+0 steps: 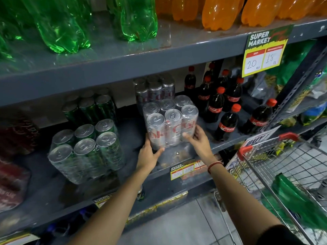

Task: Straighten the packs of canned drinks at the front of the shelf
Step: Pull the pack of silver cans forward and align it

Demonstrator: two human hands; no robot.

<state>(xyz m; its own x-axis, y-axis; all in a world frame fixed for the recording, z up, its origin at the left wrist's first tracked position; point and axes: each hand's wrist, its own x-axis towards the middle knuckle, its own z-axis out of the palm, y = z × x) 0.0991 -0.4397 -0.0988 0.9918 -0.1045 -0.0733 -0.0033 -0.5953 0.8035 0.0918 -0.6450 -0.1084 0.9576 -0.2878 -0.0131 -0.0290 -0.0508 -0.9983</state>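
Observation:
A shrink-wrapped pack of silver cola cans (170, 121) stands near the front edge of the grey middle shelf (178, 154). My left hand (148, 154) grips its lower left corner, thumb across the front. My right hand (199, 138) holds its lower right side, thumb on the front wrap. A second silver pack (154, 91) stands behind it. To the left, a wrapped pack of green cans (85, 149) sits at an angle near the shelf front, with another green pack (90, 106) behind. Red can packs (12, 183) lie at the far left, blurred.
Small cola bottles with red caps (228, 108) stand right of the silver pack. Green (138, 20) and orange bottles (219, 13) fill the upper shelf. A wire shopping trolley (276, 165) with red handle sits at the right. Yellow price tags (263, 52) hang on the shelf edges.

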